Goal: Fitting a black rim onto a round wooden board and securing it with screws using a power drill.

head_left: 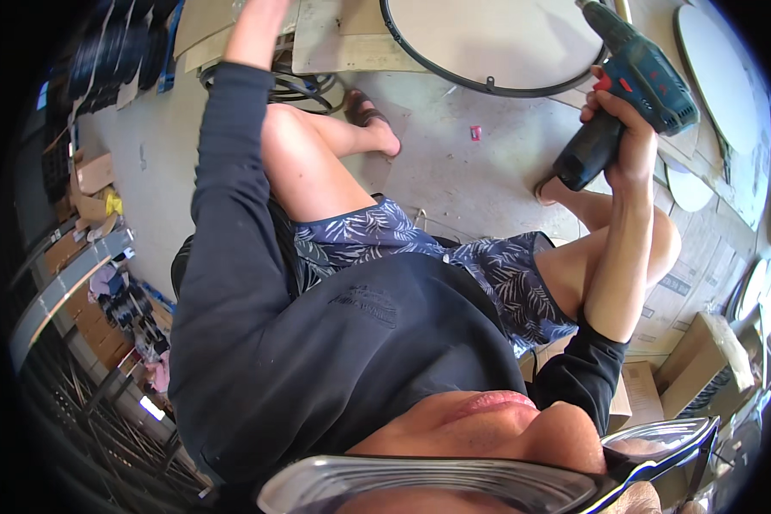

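my right hand (627, 128) was shut tight round the blue drill (634, 81), held up over the round board (488, 38) on the floor. my left hand (261, 13) reached past the picture's edge, so i could not tell its grip. i thought the drill might slip or tip and bump my bare knee (660, 244).

below and to the right of your right-hand fingers (612, 111), brown cardboard boxes (702, 360) crowd the floor, one with a dark printed label (682, 285) on its flat side. far left of your left hand (261, 13), more tan cartons (90, 176) sit stacked, with another row of brown boxes (103, 330) lower down beside the shelving.
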Tool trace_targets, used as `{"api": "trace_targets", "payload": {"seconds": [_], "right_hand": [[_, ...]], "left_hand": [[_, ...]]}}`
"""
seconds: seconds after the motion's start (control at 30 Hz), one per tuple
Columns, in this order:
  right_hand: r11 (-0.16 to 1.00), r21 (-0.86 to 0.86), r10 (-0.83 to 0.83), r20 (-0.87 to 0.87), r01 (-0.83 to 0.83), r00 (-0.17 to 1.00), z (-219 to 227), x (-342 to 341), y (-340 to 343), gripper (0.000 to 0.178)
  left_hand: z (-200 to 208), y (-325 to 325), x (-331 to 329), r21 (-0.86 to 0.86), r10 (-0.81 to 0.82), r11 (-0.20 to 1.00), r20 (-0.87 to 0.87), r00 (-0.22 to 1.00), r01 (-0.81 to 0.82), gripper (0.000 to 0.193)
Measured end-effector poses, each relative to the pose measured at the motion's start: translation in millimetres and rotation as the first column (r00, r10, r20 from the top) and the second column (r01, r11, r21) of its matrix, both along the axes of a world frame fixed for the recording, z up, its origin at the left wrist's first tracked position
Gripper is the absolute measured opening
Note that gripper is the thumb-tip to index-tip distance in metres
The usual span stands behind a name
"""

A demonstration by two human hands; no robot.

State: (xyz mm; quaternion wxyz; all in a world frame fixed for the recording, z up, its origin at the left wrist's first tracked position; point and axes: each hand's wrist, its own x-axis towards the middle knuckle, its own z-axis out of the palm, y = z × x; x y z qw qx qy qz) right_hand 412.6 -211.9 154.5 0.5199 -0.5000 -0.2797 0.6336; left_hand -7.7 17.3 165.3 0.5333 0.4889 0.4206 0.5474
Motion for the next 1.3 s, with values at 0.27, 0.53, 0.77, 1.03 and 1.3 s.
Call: {"api": "trace_targets", "payload": {"seconds": [0.27,0.53,0.77,1.03,1.3], "right_hand": [[0.993,0.059,0.107,-0.045,-0.105,0.993,8.0,-33.3,-16.8,0.048],[0.994,0.045,0.099,-0.083,-0.096,0.992,13.9,-46.3,-33.2,0.047],[0.997,0.007,0.083,-0.105,-0.083,0.991,12.8,-51.0,-28.4,0.047],[0.988,0.028,0.155,-0.042,-0.154,0.987,10.3,-49.2,-30.9,0.045],[0.99,-0.014,0.142,-0.019,-0.142,0.99,7.3,-50.5,-33.2,0.044]], "left_hand": [[-35.9,-102.8,97.3,-0.203,-0.252,0.924,0.316,0.915,0.325,0.01],[-48.7,-99.4,115.2,-0.252,-0.331,0.882,0.27,0.904,0.398,0.015],[-46.2,-105.2,113.0,-0.251,-0.355,0.871,0.275,0.894,0.423,0.013],[-48.0,-106.0,116.3,-0.248,-0.375,0.853,0.319,0.87,0.459,0.013],[-55.6,-105.6,114.7,-0.197,-0.429,0.867,0.176,0.886,0.459,0.012]]}}
